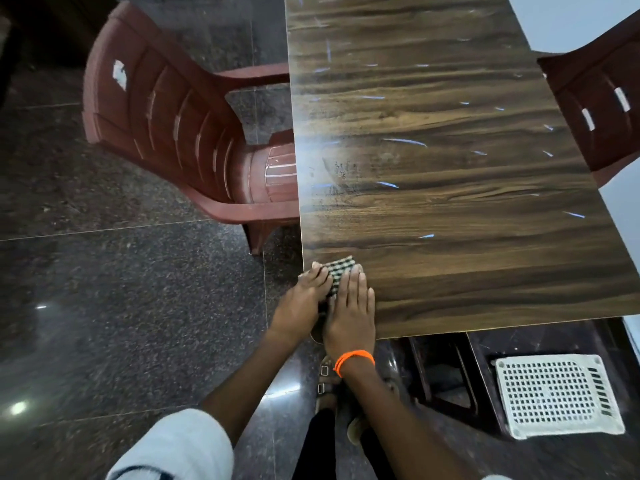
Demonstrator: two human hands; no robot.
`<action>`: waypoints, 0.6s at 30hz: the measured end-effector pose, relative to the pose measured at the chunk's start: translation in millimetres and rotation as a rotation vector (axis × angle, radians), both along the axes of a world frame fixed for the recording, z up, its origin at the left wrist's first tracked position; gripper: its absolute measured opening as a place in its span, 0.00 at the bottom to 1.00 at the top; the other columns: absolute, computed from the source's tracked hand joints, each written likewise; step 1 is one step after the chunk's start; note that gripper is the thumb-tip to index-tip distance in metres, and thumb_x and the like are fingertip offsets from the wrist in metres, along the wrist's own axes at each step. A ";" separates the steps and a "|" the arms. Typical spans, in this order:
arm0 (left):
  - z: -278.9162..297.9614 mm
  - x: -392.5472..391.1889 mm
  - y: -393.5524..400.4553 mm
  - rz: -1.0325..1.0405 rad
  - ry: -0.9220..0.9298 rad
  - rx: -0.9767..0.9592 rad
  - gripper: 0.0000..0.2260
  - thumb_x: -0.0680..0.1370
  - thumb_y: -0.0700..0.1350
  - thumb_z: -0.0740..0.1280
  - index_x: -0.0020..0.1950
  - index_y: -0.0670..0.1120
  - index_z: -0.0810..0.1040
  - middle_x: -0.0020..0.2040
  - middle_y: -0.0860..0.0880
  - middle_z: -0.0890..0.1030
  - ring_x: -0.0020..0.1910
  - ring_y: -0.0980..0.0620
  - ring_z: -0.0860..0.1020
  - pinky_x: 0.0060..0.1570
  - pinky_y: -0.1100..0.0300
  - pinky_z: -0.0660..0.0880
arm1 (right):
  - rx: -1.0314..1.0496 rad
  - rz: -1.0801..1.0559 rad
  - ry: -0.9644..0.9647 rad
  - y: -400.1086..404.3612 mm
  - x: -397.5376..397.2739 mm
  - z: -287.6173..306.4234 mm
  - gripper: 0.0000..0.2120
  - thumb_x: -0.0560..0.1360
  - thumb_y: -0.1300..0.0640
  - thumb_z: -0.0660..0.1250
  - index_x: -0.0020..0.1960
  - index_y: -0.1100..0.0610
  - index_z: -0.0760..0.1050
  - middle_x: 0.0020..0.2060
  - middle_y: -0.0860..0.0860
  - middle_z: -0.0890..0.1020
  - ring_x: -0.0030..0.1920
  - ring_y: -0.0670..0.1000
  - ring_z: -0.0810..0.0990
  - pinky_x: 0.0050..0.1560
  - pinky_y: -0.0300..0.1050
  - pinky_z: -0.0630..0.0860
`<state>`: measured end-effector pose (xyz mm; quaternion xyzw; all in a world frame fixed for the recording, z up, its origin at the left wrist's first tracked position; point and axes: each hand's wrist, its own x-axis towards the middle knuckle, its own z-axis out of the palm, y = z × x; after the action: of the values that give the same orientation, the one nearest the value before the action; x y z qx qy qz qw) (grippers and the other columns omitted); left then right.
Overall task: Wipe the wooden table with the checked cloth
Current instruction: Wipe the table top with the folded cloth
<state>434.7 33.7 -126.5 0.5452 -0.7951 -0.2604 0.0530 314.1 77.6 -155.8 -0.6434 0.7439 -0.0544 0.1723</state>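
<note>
The wooden table [450, 168] fills the upper right of the head view, its dark grain marked with pale streaks. A small folded checked cloth [337, 271] lies at the table's near left corner. My left hand [304, 303] rests flat on the cloth's left side, at the table's edge. My right hand [351, 306], with an orange band at the wrist, presses flat on the cloth's right side with straight fingers. Both hands cover most of the cloth; only its far end shows.
A brown plastic chair [166, 126] stands at the table's left side, its seat tucked under the edge. Another brown chair [602, 105] is at the right. A white perforated stool [557, 396] sits on the dark polished floor below the near edge.
</note>
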 end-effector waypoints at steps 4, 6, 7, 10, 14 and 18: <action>-7.2 0.9 53.4 0.009 0.062 0.010 0.23 0.78 0.36 0.62 0.74 0.42 0.70 0.76 0.44 0.66 0.78 0.46 0.58 0.78 0.54 0.55 | -0.010 0.025 -0.017 54.7 -7.0 -2.9 0.29 0.83 0.51 0.49 0.80 0.57 0.44 0.80 0.54 0.46 0.80 0.51 0.45 0.78 0.52 0.48; -6.1 -11.9 73.2 0.009 0.089 0.008 0.21 0.77 0.39 0.60 0.70 0.41 0.75 0.73 0.44 0.72 0.75 0.45 0.65 0.75 0.52 0.62 | 0.001 0.048 0.004 74.1 -22.3 -4.1 0.30 0.82 0.51 0.49 0.80 0.57 0.44 0.81 0.53 0.46 0.80 0.51 0.46 0.78 0.52 0.49; -4.6 -20.4 78.7 0.003 0.098 0.009 0.22 0.76 0.41 0.58 0.69 0.40 0.77 0.71 0.43 0.74 0.74 0.44 0.67 0.73 0.49 0.66 | 0.009 0.055 0.018 79.5 -31.0 -4.2 0.30 0.82 0.51 0.49 0.80 0.57 0.44 0.81 0.52 0.46 0.80 0.51 0.46 0.78 0.52 0.50; -0.9 -42.9 76.5 0.000 0.096 0.012 0.27 0.77 0.45 0.49 0.73 0.40 0.72 0.75 0.43 0.69 0.77 0.45 0.60 0.76 0.49 0.58 | 0.028 0.066 0.046 77.1 -54.9 -1.5 0.30 0.82 0.50 0.49 0.80 0.56 0.45 0.81 0.52 0.47 0.80 0.50 0.46 0.78 0.53 0.51; 4.1 -45.6 41.7 0.042 0.119 0.001 0.22 0.81 0.39 0.55 0.76 0.40 0.67 0.78 0.43 0.64 0.79 0.46 0.55 0.79 0.54 0.52 | 0.047 0.075 0.075 39.7 -62.1 2.5 0.28 0.83 0.48 0.46 0.80 0.56 0.46 0.80 0.52 0.48 0.80 0.49 0.44 0.79 0.52 0.48; 1.6 -26.4 -8.1 0.081 0.069 -0.074 0.26 0.81 0.36 0.58 0.79 0.44 0.61 0.80 0.47 0.58 0.80 0.50 0.51 0.79 0.59 0.48 | 0.047 0.120 0.084 -21.8 -40.3 5.7 0.27 0.83 0.49 0.48 0.80 0.53 0.48 0.80 0.54 0.48 0.80 0.51 0.44 0.79 0.52 0.46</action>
<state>408.3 25.6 -124.9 0.5653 -0.7791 -0.2472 0.1109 273.9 55.8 -150.1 -0.6844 0.7116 0.0007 0.1591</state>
